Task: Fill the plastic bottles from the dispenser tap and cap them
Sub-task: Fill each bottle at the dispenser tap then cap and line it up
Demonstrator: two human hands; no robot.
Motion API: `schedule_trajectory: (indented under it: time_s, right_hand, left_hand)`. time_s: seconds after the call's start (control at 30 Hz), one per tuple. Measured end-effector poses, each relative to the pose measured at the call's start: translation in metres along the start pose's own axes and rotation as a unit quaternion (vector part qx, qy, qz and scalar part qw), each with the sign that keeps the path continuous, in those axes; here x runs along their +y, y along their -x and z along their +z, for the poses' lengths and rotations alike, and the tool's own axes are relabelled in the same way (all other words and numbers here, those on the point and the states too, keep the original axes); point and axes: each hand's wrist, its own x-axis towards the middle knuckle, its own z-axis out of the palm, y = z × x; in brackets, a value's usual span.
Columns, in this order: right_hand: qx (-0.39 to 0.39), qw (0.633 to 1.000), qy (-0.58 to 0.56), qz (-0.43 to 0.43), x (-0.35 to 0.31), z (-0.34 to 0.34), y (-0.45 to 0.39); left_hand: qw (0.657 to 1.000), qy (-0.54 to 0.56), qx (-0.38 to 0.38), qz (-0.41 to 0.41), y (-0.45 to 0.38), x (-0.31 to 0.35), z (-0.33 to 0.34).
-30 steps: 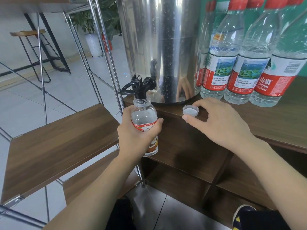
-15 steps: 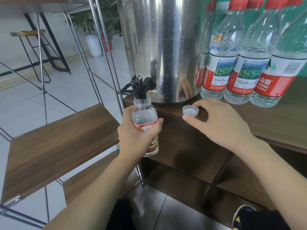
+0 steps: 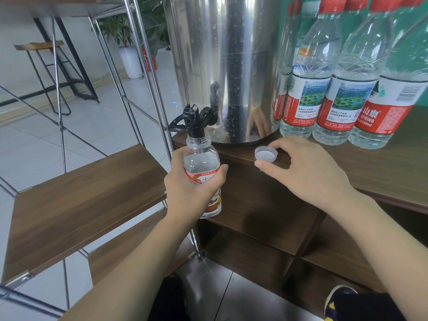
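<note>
My left hand (image 3: pixel 192 188) grips a small clear plastic bottle (image 3: pixel 201 162) with a red and orange label. It holds the bottle upright under the black dispenser tap (image 3: pixel 196 120), and the spout sits in the bottle's open mouth. The tap sticks out from a shiny steel dispenser (image 3: pixel 222 66) standing on the wooden counter (image 3: pixel 382 172). A white bottle cap (image 3: pixel 265 154) lies upside down at the counter's edge. My right hand (image 3: pixel 305 172) rests there, its thumb and forefinger pinching the cap from both sides.
Several tall capped water bottles (image 3: pixel 347 89) with red caps and labels stand right of the dispenser. A metal-framed wooden shelf (image 3: pixel 81 200) juts out at the left, below the tap. Behind it are a stool (image 3: pixel 46 72) and a potted plant (image 3: pixel 129 56) on the tiled floor.
</note>
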Motion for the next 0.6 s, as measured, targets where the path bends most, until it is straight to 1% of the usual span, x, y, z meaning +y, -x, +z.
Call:
schedule_trajectory:
  time_s: [0.6]
  right_hand:
    - [0.002, 1.0, 0.006, 0.006, -0.0006, 0.0003, 0.0003]
  left_hand:
    - [1.0, 0.0, 0.002, 0.006, -0.0003, -0.001, -0.0004]
